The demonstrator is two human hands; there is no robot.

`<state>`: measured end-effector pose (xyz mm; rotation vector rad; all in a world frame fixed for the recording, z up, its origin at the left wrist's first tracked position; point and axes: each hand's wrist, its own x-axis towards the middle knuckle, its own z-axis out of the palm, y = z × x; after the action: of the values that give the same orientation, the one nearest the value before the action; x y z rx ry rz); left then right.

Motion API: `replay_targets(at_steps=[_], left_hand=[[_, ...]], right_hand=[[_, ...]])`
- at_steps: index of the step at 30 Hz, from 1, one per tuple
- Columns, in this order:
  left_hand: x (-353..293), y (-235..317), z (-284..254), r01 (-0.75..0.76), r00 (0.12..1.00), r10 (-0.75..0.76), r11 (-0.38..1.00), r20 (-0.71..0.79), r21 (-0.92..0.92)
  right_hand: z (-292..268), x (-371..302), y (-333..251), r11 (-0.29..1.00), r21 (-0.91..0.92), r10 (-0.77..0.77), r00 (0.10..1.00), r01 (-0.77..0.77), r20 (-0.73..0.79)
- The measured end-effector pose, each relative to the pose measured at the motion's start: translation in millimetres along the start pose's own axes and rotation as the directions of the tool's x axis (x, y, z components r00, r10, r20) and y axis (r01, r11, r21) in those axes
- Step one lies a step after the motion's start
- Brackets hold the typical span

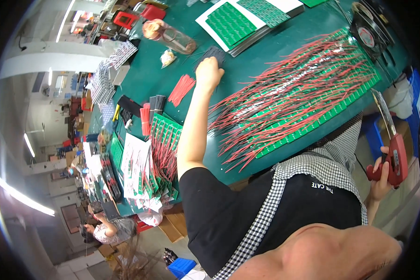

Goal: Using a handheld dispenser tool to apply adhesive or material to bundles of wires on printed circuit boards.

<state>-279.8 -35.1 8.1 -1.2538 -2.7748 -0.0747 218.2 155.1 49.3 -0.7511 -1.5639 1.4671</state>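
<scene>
Green desk (240, 70), extending across the upper half of the view. On it, at centre right, broad array of green circuit boards (340, 106), covered in red and black wires (284, 93), loose ends trailing leftward. Beyond the array, thick white-edged stack (266, 38) bearing green board panels (231, 23). Left of the left forearm, second group of wired boards (165, 135), beside white sheets (134, 154). At the far right, round black fan (366, 35), close to the array. Beyond the left hand (209, 73), clear bottle (179, 41). Off the near edge at right, red tool (396, 161) with slender metal end, grasped in the right hand (382, 179), fingers around its handle. Left hand over the dark wire bundle (215, 53) on the desk, touching, fingers curled; actual hold on any strand impossible to tell. Nearby, to the left, loose red wire bundle (181, 90). Smallest, near the bottle: little clear bag (168, 58).
</scene>
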Motion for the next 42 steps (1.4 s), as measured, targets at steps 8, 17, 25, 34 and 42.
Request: replay_targets(at_steps=[8,17,25,34,42], left_hand=[[13,14,-2,0.026,0.992,-0.051,0.976,0.114,0.215],[20,2,16,-0.023,0.999,0.019,0.996,0.037,0.089],[8,-31,6,0.057,0.997,-0.024,0.881,0.076,-0.470],[-17,-13,2,-0.058,0.929,-0.346,0.217,-0.132,-0.974],[-40,1,26,-0.213,0.818,-0.533,0.065,-0.215,-0.975]], right_hand=[[-1,-6,16,0.996,0.091,-0.020,1.000,0.020,0.005],[-25,-23,26,0.998,0.046,-0.048,0.995,0.052,-0.090],[-20,-22,27,0.996,0.086,-0.028,0.996,0.035,-0.083],[-29,-24,36,0.998,0.060,-0.005,0.999,0.006,-0.032],[-24,-14,33,0.998,0.051,-0.041,0.999,0.040,0.021]])
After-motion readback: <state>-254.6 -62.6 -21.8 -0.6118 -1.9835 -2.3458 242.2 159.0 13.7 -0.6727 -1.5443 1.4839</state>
